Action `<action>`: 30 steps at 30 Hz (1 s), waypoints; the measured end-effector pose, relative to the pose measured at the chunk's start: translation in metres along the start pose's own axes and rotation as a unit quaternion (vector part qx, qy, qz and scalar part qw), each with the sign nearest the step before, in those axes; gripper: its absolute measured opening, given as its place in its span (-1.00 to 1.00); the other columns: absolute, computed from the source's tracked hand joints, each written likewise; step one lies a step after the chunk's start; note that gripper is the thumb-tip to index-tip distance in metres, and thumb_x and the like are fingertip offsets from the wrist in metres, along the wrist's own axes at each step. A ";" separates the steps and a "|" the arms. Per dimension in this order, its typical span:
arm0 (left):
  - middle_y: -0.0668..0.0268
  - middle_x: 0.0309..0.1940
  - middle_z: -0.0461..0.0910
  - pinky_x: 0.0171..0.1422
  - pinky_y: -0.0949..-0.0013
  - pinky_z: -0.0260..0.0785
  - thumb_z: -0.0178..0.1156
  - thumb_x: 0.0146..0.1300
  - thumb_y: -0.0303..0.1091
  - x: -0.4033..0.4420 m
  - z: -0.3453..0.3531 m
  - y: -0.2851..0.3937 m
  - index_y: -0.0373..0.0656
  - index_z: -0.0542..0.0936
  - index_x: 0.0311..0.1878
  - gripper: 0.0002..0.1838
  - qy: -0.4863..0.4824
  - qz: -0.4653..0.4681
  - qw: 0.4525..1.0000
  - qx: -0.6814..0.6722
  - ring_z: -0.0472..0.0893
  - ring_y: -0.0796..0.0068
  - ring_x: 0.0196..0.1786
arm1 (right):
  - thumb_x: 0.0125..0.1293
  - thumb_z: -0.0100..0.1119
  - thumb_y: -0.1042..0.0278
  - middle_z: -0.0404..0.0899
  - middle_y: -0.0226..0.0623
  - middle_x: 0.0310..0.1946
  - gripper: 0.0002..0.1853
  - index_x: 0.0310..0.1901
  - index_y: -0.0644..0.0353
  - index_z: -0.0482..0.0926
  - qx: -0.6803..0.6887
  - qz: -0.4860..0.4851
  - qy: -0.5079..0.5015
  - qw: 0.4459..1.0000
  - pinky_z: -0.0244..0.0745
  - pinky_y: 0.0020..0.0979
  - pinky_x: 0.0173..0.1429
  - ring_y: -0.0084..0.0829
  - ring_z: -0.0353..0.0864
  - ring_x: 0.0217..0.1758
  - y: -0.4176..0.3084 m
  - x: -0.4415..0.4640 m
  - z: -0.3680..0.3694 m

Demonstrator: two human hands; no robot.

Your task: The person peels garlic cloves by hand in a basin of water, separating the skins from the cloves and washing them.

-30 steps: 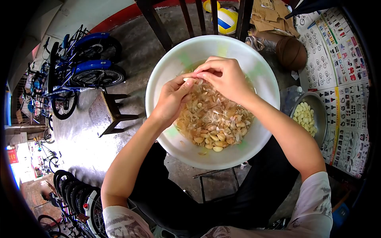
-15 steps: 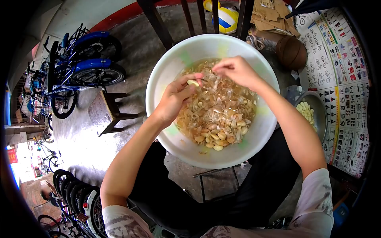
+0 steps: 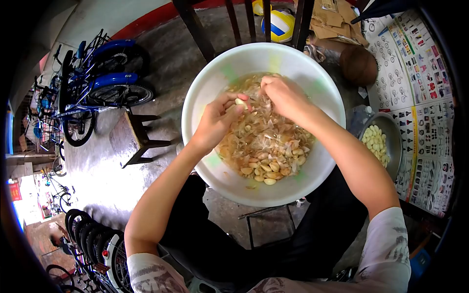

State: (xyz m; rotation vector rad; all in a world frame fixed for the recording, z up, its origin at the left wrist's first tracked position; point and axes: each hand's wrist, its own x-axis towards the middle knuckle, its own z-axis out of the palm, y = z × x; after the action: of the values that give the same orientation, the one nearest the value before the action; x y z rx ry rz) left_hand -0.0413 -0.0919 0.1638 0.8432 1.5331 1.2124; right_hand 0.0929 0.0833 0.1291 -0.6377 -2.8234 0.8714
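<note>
A wide white basin (image 3: 205, 166) stands in front of me, holding water, loose garlic skins (image 3: 266, 134) and unpeeled garlic cloves (image 3: 268, 168) gathered at its near side. Over its left half, my left hand (image 3: 218, 118) pinches a pale garlic clove (image 3: 240, 102) between thumb and fingers. My right hand (image 3: 282, 95) is above the floating skins, a short way right of that clove. Its fingers are bent together and point down; whatever they may hold is hidden. To the right, a metal bowl (image 3: 393, 134) contains peeled garlic cloves (image 3: 375, 142).
Wooden chair bars (image 3: 229, 22) rise behind the basin, with a volleyball (image 3: 279, 25) and a brown ball (image 3: 359, 65) beyond. A wooden stool (image 3: 129, 139) and bicycles (image 3: 115, 88) stand at left. Printed sheets (image 3: 425, 117) cover the surface at right.
My right hand has turned downward and shifted slightly left, its fingers now lower over the skins. The clove in my left hand is tilted differently. The basin appears slightly further right.
</note>
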 end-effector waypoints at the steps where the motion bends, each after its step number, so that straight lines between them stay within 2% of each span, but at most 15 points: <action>1: 0.46 -0.14 0.62 -0.24 0.62 0.17 0.09 0.48 -0.36 -0.001 -0.002 0.000 -0.18 0.50 0.18 -0.73 0.004 0.011 1.000 -0.006 0.32 0.81 -0.33 | 0.12 0.26 0.64 0.62 -0.20 -0.21 -0.77 -0.15 0.24 0.64 -0.035 -0.131 0.068 0.988 0.59 -0.21 -0.14 -0.20 0.64 -0.30 -0.002 0.000 0.003; 2: 0.46 -0.14 0.62 -0.24 0.62 0.17 0.09 0.48 -0.36 -0.001 -0.002 0.001 -0.18 0.50 0.18 -0.73 0.006 0.010 1.000 -0.007 0.32 0.81 -0.33 | 0.12 0.26 0.64 0.62 -0.20 -0.21 -0.77 -0.15 0.24 0.64 -0.034 -0.133 0.065 0.988 0.59 -0.21 -0.14 -0.20 0.64 -0.30 -0.004 -0.001 0.004; 4: 0.42 -0.14 0.65 -0.23 0.63 0.19 0.14 0.47 -0.33 0.000 -0.003 0.002 -0.19 0.51 0.16 -0.72 0.031 0.020 0.999 -0.012 0.36 0.81 -0.31 | 0.10 0.37 0.60 0.60 -0.25 -0.17 -0.72 -0.11 0.27 0.63 0.118 -0.106 0.068 0.985 0.61 -0.35 -0.17 -0.35 0.64 -0.31 -0.026 -0.004 -0.015; 5: 0.42 -0.14 0.65 -0.23 0.63 0.19 0.14 0.47 -0.33 0.000 -0.004 0.004 -0.19 0.51 0.16 -0.72 0.031 0.019 0.999 -0.013 0.36 0.81 -0.31 | 0.10 0.37 0.60 0.60 -0.25 -0.17 -0.72 -0.11 0.27 0.63 0.118 -0.106 0.067 0.985 0.61 -0.35 -0.17 -0.35 0.64 -0.31 -0.031 -0.008 -0.021; 7: 0.27 -0.11 0.68 0.14 0.43 0.48 0.20 0.42 -0.40 -0.001 -0.005 0.007 -0.35 0.53 0.11 -0.71 0.041 0.020 0.999 -0.027 0.62 0.58 -0.05 | 0.07 0.38 0.63 0.62 -0.24 -0.19 -0.71 -0.13 0.27 0.64 0.263 -0.135 0.039 0.954 0.62 -0.34 -0.15 -0.29 0.72 -0.25 -0.036 -0.013 -0.028; 8: 0.27 -0.11 0.68 0.14 0.43 0.48 0.20 0.42 -0.40 -0.001 -0.005 0.007 -0.35 0.53 0.11 -0.71 0.041 0.020 0.999 -0.028 0.62 0.58 -0.05 | 0.07 0.38 0.63 0.62 -0.24 -0.19 -0.71 -0.13 0.27 0.64 0.263 -0.135 0.039 0.954 0.62 -0.34 -0.15 -0.29 0.72 -0.25 -0.035 -0.013 -0.027; 10: 0.29 -0.12 0.69 0.15 0.44 0.49 0.22 0.41 -0.41 -0.002 -0.006 0.006 -0.34 0.59 0.06 -0.75 0.044 0.061 0.996 -0.041 0.63 0.59 -0.06 | 0.10 0.42 0.51 0.65 -0.27 -0.26 -0.76 -0.16 0.27 0.66 0.255 -0.214 0.104 0.937 0.60 -0.39 -0.21 -0.37 0.71 -0.29 -0.033 -0.011 -0.025; 14: 0.29 -0.11 0.70 0.14 0.45 0.49 0.25 0.39 -0.41 -0.003 -0.006 0.007 -0.31 0.64 0.03 -0.77 0.061 0.062 0.996 -0.030 0.63 0.60 -0.05 | 0.11 0.42 0.49 0.66 -0.30 -0.33 -0.80 -0.21 0.26 0.68 0.253 -0.232 0.139 0.929 0.58 -0.38 -0.22 -0.35 0.70 -0.30 -0.037 -0.013 -0.027; 16: 0.29 -0.09 0.70 0.14 0.45 0.50 0.27 0.36 -0.42 -0.003 -0.006 0.007 -0.29 0.66 0.05 -0.75 0.066 0.061 0.995 -0.030 0.62 0.61 -0.05 | 0.07 0.41 0.65 0.65 -0.31 -0.33 -0.82 -0.25 0.30 0.68 0.211 -0.250 0.164 0.930 0.59 -0.42 -0.18 -0.37 0.69 -0.27 -0.039 -0.014 -0.027; 20: 0.29 -0.07 0.70 0.14 0.45 0.50 0.27 0.36 -0.42 -0.005 -0.005 0.013 -0.29 0.65 0.11 -0.71 0.071 0.057 0.996 -0.022 0.62 0.61 -0.05 | 0.06 0.40 0.64 0.64 -0.32 -0.34 -0.81 -0.26 0.26 0.68 0.181 -0.272 0.173 0.929 0.56 -0.38 -0.19 -0.33 0.66 -0.27 -0.040 -0.015 -0.025; 22: 0.31 -0.07 0.69 0.19 0.45 0.48 0.27 0.35 -0.42 -0.005 -0.004 0.013 -0.29 0.64 0.15 -0.67 0.077 0.066 0.995 -0.014 0.61 0.60 -0.04 | 0.16 0.37 0.47 0.64 -0.38 -0.29 -0.89 -0.28 0.21 0.65 0.155 -0.257 0.165 0.939 0.57 -0.31 -0.23 -0.29 0.67 -0.31 -0.043 -0.016 -0.025; 30: 0.33 -0.02 0.60 0.25 0.44 0.43 0.27 0.35 -0.44 -0.003 -0.002 0.013 -0.30 0.60 0.20 -0.63 0.033 0.114 0.993 -0.022 0.55 0.58 0.04 | 0.17 0.32 0.48 0.62 -0.30 -0.24 -0.88 -0.24 0.23 0.64 0.158 -0.243 0.124 0.949 0.59 -0.28 -0.18 -0.23 0.68 -0.25 -0.047 -0.020 -0.023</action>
State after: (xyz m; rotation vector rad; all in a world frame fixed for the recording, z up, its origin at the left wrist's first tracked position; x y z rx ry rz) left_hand -0.0435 -0.0915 0.1771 0.9768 1.4874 1.4463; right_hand 0.0992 0.0513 0.1748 0.0026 -2.3743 1.0209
